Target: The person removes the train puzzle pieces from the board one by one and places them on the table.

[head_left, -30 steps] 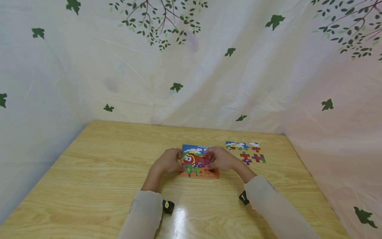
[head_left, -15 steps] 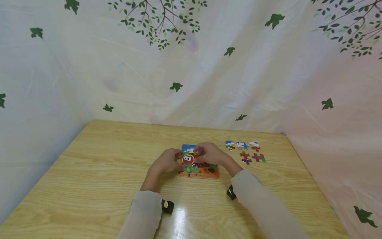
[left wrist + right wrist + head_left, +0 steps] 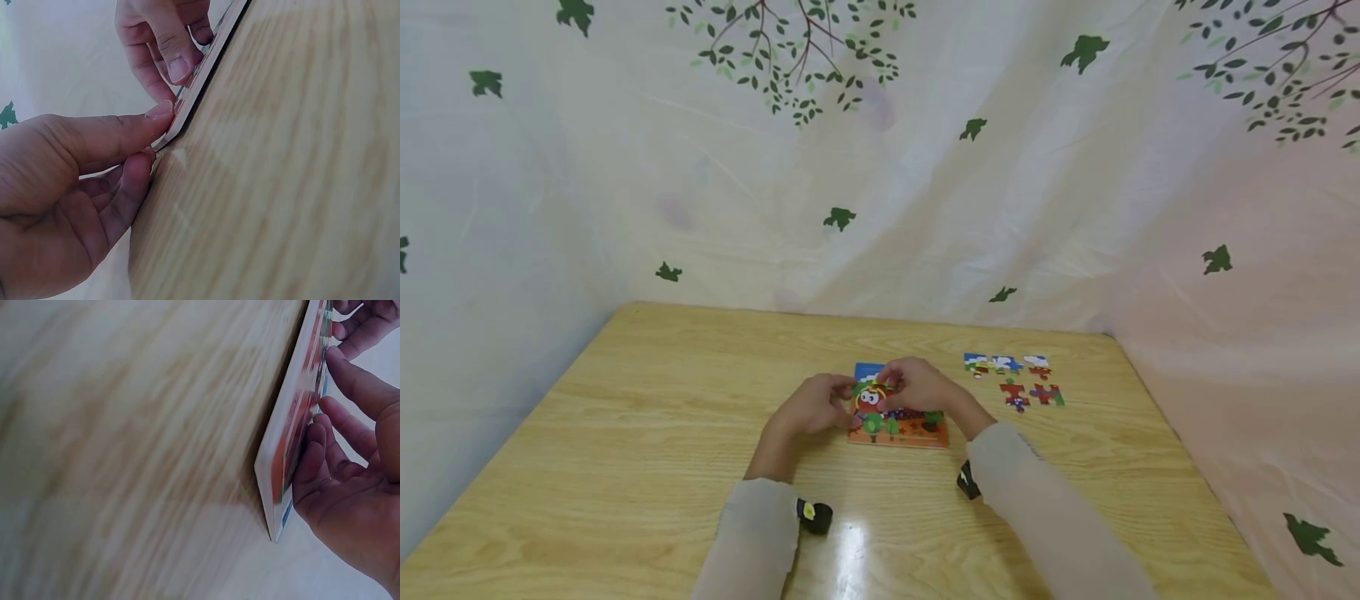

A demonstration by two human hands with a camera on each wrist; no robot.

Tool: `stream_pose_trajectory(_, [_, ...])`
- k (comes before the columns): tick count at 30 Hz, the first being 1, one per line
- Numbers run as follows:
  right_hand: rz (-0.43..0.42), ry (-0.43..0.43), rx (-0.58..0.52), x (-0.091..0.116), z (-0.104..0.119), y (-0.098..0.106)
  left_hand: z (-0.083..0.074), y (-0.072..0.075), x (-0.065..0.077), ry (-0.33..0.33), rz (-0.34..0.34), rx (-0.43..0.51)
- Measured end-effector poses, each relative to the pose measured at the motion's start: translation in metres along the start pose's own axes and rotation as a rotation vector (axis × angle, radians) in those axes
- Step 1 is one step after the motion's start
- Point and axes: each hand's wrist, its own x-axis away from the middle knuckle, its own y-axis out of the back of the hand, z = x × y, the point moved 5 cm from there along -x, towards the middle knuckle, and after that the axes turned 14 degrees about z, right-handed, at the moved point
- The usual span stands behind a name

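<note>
The puzzle board (image 3: 910, 432), with a blue sky and an orange ground strip, lies on the table in the head view. My left hand (image 3: 812, 405) holds its left edge. In the left wrist view, the left thumb (image 3: 159, 112) rests on the board's corner with a finger bent beneath it. My right hand (image 3: 919, 387) reaches over the board, pinching a puzzle piece with a red, big-eyed face (image 3: 870, 399) at its left side. Seen from the right wrist, the right fingertips (image 3: 322, 405) meet the picture surface; the fingers cover much of the piece.
Several loose puzzle pieces lie at the right: a blue-sky row (image 3: 1004, 364) behind and two red pieces, one (image 3: 1013, 394) beside another (image 3: 1047, 394). The wooden table (image 3: 647, 433) ends at a leaf-printed white curtain (image 3: 737, 250). Dark wrist cameras sit beneath both sleeves.
My right hand has moved left across the board, from its right half to the face, then stayed almost still. The left hand keeps its place at the edge. Loose pieces have not moved.
</note>
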Motion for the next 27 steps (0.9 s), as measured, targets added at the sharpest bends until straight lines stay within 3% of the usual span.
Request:
stream_pose_trajectory(17, [0.040, -0.056, -0.022, -0.0079, 0.0033, -0.0020, 0.0005, -0.0021, -0.0016, 0.017, -0.009, 0.004])
stream_pose_trajectory(27, [0.020, -0.061, -0.044, -0.0078, 0.0048, -0.0025, 0.0004, -0.0022, -0.0020, 0.016, -0.009, 0.017])
